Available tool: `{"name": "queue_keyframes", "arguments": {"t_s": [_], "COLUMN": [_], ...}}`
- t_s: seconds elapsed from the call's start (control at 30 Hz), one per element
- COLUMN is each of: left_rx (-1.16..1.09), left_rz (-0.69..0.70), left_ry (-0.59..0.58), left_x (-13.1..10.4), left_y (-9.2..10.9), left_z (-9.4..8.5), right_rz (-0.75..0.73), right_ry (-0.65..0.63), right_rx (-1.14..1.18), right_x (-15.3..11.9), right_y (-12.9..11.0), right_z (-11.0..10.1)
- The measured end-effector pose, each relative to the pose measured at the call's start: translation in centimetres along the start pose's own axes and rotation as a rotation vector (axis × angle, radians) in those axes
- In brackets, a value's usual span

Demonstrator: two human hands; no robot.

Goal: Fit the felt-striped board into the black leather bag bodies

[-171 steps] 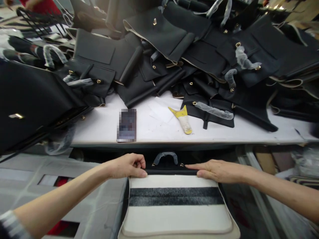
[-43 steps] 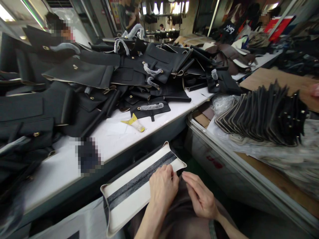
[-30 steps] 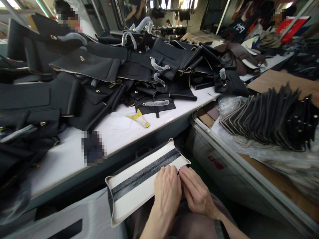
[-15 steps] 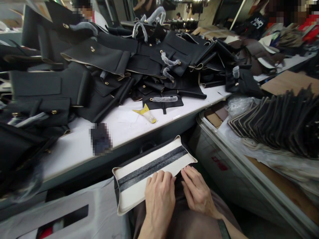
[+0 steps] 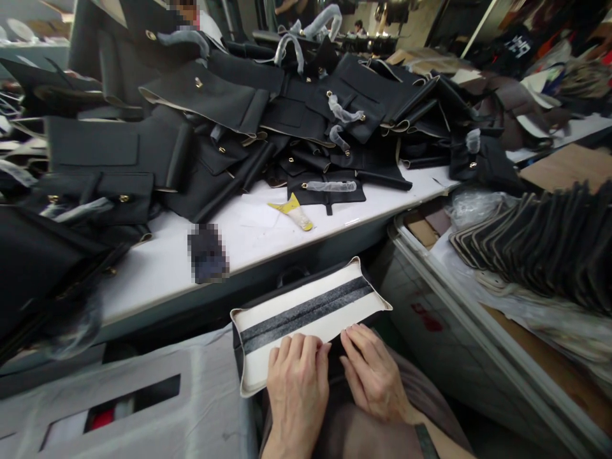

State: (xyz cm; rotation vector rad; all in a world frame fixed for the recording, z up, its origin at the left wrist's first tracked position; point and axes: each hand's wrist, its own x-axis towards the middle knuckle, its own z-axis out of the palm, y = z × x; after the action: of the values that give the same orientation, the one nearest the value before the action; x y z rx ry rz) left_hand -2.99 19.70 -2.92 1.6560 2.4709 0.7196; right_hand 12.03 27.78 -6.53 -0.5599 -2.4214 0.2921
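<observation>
A black leather bag piece lies across my lap, its pale inner face up with a dark grey strip running lengthwise and its corners raised. My left hand is closed over the near edge, fingers curled onto the pale face and the thumb beside the index finger. Close to its right, my right hand pinches the same edge with bent fingers. Just what lies between the fingertips is hidden. The piece's black side hangs down under the near edge, mostly out of sight.
Black bag parts with gold fittings and wrapped handles are heaped on the white table. A yellow-and-white tool lies near its edge. At right, stacked black pieces stand on a cart. A grey fabric-covered surface is at left.
Both hands have slid a little left along the near edge of the bag piece. The camera view has shifted slightly, so the table and heap appear further right.
</observation>
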Motion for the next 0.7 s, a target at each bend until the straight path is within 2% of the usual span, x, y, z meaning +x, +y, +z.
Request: {"name": "queue_keyframes", "arguments": {"t_s": [0.2,0.43,0.7], "left_rx": [-0.013,-0.011,0.043], "left_rz": [-0.014,-0.046,-0.049], "left_ry": [0.051,0.056,0.086], "left_x": [-0.8,-1.5,-2.8], "left_y": [-0.8,-1.7,-3.9], "left_z": [-0.7,-1.3,-3.3], "right_rz": [-0.049,-0.080,-0.126], "right_ry": [-0.024,-0.035,-0.056], "right_rx": [0.018,0.010,0.021], "right_x": [0.5,0.9,1.5], "right_y": [-1.3,-2.5,-3.6], "right_z": [0.4,0.9,1.1]}}
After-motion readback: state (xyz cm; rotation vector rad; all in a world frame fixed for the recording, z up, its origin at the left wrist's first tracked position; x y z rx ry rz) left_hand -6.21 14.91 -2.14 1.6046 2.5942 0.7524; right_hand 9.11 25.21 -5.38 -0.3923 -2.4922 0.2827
